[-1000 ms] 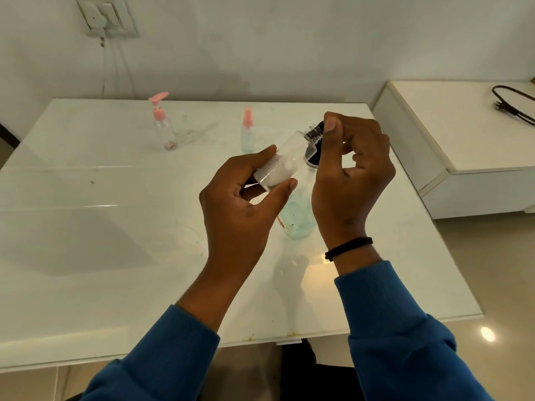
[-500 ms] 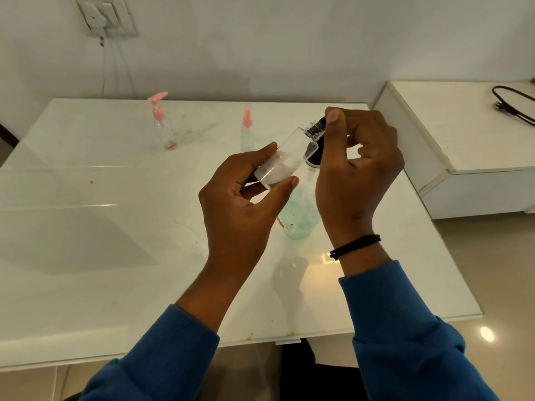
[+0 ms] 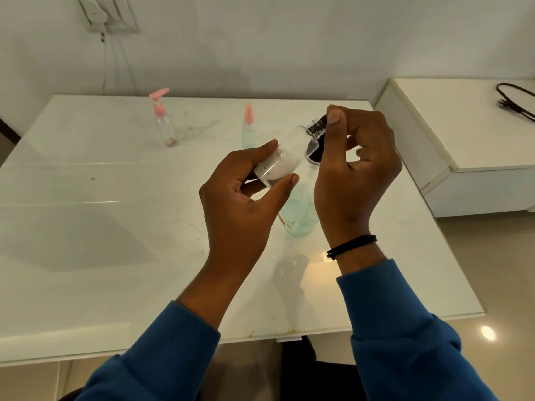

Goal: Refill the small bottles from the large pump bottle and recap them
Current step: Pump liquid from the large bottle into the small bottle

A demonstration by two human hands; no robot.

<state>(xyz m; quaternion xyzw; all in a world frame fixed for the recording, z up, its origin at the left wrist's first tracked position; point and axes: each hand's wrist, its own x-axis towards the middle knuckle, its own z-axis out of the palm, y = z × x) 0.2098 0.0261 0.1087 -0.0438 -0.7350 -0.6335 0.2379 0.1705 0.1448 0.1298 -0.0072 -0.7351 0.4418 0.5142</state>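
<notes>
Hardly moved | left hand [image 3: 240, 204] grips clear cylindrical bottle [image 3: 285, 156] | right hand [image 3: 356, 180] pinches black cap [image 3: 318, 131]

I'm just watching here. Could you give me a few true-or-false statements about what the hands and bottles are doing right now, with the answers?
1. The left hand holds a small clear bottle tilted in the air. True.
2. The right hand lies flat on the table. False: its fingers pinch the dark cap at the bottle's neck.
3. Two pink-topped bottles stand at the far side of the table. True: a pump bottle and a spray bottle.
4. The small clear bottle is full to the neck. False: only a little whitish content sits near its base.
5. A black cord lies on the white unit to the right. True.
</notes>
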